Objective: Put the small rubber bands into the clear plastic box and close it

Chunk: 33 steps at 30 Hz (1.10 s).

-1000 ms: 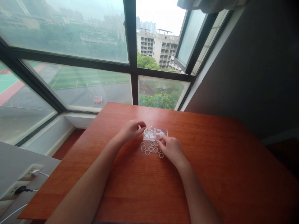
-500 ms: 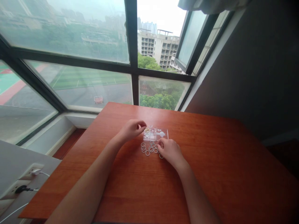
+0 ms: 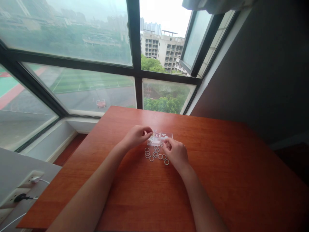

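On the wooden table [image 3: 135, 193] lies a clear plastic box [image 3: 156, 143] with small compartments and an open transparent lid. My left hand [image 3: 138, 136] is at the box's left side, thumb and forefinger pinched together over its edge; what they hold, if anything, is too small to make out. My right hand [image 3: 177, 153] pinches a pale ring [image 3: 162, 144] by its edge, just in front of the box. Several more pale rings [image 3: 151, 158] lie loose on the table in front of the box. Another ring [image 3: 151, 140] sits in the box's left compartment.
Large windows [image 3: 96, 87] with dark frames stand behind the table, one pane swung outward. A dark wall [image 3: 260, 74] rises on the right. Wall sockets [image 3: 24, 193] with plugged-in cables are at the lower left.
My right hand has lifted off the table a little toward the box, with a ring now between its fingertips. My left hand has shifted slightly right, over the box's edge.
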Each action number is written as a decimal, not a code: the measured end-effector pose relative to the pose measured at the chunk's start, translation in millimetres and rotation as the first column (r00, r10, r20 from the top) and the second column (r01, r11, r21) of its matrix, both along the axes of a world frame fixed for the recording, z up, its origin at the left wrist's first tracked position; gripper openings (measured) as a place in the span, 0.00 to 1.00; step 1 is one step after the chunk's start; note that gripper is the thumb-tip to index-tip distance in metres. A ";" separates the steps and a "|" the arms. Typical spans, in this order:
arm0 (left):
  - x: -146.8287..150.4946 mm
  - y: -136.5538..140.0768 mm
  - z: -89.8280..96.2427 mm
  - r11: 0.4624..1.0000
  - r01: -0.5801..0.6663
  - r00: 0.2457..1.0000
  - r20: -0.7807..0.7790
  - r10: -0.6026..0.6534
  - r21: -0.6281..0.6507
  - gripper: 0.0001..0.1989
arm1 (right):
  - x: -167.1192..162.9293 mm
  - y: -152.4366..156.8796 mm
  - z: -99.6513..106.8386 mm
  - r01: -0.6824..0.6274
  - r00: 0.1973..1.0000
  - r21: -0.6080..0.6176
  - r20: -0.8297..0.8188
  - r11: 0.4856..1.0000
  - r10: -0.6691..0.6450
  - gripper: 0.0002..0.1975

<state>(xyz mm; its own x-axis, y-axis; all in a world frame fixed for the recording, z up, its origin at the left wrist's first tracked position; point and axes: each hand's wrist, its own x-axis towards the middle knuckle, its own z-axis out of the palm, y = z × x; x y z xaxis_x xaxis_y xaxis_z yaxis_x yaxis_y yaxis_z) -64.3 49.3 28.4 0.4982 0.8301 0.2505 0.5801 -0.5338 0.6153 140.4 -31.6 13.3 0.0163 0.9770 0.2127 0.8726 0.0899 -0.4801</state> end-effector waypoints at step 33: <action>17.6 -13.0 10.3 0.998 0.031 0.995 0.094 -0.027 -0.051 0.08 | 1.0 -0.8 0.0 0.039 0.997 0.070 -0.065 0.997 -0.035 0.07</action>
<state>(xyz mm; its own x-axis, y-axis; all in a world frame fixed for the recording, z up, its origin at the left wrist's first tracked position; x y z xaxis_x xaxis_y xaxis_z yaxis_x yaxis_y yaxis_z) -46.6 36.3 38.7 0.4987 0.8288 0.2538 0.5036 -0.5154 0.6934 141.4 -32.4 13.3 0.0678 0.9580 0.2788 0.8436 0.0942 -0.5287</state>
